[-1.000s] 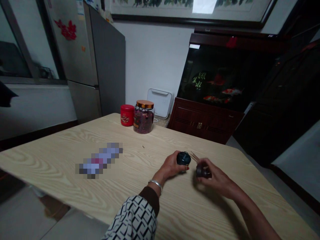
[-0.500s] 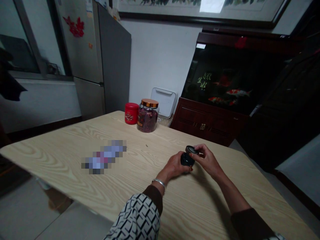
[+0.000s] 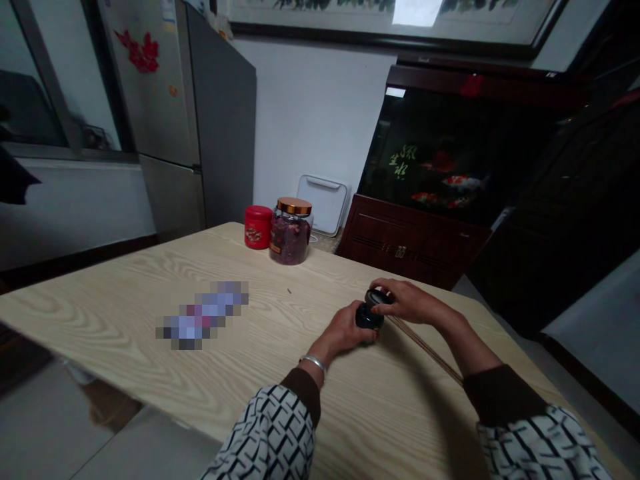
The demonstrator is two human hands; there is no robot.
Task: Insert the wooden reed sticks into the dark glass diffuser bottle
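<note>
My left hand (image 3: 345,331) is wrapped round a small dark round jar (image 3: 367,317) that stands on the wooden table (image 3: 150,280). My right hand (image 3: 406,301) pinches a dark round lid (image 3: 376,297) just above the jar's mouth, its fingers closed on the rim. Thin wooden sticks (image 3: 425,348) lie on the table under my right forearm, running toward the near right. A silver bracelet sits on my left wrist.
A red tin (image 3: 258,227) and a glass jar with a copper lid (image 3: 291,231) stand at the table's far edge. A blurred flat object (image 3: 203,315) lies left of centre. Behind are a grey fridge (image 3: 195,120), a white box (image 3: 323,203) and a dark fish tank (image 3: 450,160).
A second ago my right hand held the lid low on the table to the right of the jar. It has since lifted the lid over the jar's mouth. My left hand kept its hold.
</note>
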